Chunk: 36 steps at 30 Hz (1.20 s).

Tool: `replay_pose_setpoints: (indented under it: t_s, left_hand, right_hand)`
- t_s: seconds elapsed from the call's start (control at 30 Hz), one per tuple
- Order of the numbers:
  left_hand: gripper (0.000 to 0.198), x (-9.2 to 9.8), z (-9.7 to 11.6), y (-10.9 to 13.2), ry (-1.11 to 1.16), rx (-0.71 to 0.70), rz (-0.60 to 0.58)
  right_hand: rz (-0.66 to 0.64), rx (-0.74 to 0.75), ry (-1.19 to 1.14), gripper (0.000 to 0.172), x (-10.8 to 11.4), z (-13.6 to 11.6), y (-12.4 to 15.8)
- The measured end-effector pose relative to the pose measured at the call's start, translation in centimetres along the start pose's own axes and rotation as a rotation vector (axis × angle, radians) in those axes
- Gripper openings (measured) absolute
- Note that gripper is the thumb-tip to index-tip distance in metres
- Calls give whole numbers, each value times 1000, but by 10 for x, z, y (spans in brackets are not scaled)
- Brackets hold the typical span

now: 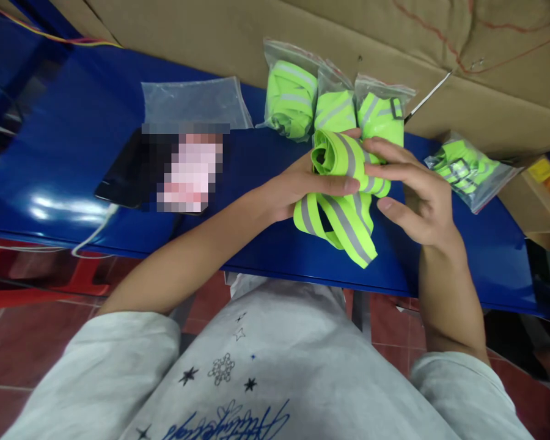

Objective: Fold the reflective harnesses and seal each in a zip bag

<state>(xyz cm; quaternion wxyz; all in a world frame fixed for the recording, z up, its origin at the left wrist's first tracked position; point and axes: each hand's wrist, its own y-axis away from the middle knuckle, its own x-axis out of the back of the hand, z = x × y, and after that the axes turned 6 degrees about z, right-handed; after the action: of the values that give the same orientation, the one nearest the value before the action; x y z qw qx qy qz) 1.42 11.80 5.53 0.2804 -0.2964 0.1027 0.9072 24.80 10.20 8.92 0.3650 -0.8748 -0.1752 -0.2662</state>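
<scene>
My left hand [302, 183] is closed around a neon yellow-green reflective strap [348, 162] with grey stripes, its thumb pressed across the front. Part of the strap is coiled into a loose roll, and several loops hang below over the blue table's near edge. My right hand [421, 192] is at the roll's right side, fingers spread, with fingertips touching the strap and the thumb apart from it. Just behind stand clear zip bags of similar straps: one bag [292, 98] at left, another bag [334, 107] in the middle and a third bag [380, 113] showing a black buckle.
A flat clear bag [192, 101] lies on the blue table [252, 177] at left. Near it are a dark device [123, 174] with a white cable and a blurred-out screen. Another bagged strap [467, 168] lies at right, beside a cardboard box [543, 201]. Cardboard lines the back.
</scene>
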Motion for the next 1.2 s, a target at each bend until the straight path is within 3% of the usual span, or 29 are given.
replay_pose_setpoints:
  t_s: [0.1, 0.17, 0.23, 0.27, 0.37, 0.57, 0.7, 0.83, 0.9, 0.97, 1.03, 1.1, 1.2]
  left_hand:
    - [102, 3, -8, -5, -191, -40, 5]
    - [104, 4, -16, -5, -266, -42, -59]
    - [105, 5, -22, -4, -297, -19, -116]
    - [107, 5, -25, -4, -303, -5, -128]
    - [119, 5, -27, -2, -300, 21, -133]
    - [148, -1, -21, 0, -217, 56, -164]
    - [114, -1, -24, 0, -149, 113, -85]
    - [85, 1, -27, -3, -176, 238, -91]
    - [70, 1, -24, -5, -272, 86, 33]
    - [53, 1, -18, -5, -467, -197, 198]
    - [32, 3, -12, -5, -675, -412, 269]
    - [23, 6, -10, -5, -785, -439, 238]
    - [25, 10, -12, -8, -773, -257, 152]
  right_hand:
    - [70, -102, -118, 21, -2, 5, 5]
    - [50, -120, -169, 45, -3, 9, 5]
    - [-86, -165, -175, 76, -1, 11, 5]
    - [-161, -195, -157, 81, 0, 12, 4]
    - [-267, -275, -108, 74, 5, 8, 1]
    - [-149, -441, -312, 66, 0, -1, 1]
    - [77, -577, -357, 69, 1, -4, 2]
    - [123, -736, -560, 66, 2, -3, 2]
    - [121, -785, -627, 56, 3, 0, 2]
    - [157, -799, -655, 48, 5, 4, 2]
    - [199, -800, -670, 47, 8, 8, 3]
    - [222, -793, -676, 50, 10, 9, 4]
    - [225, -796, -664, 56, 12, 9, 4]
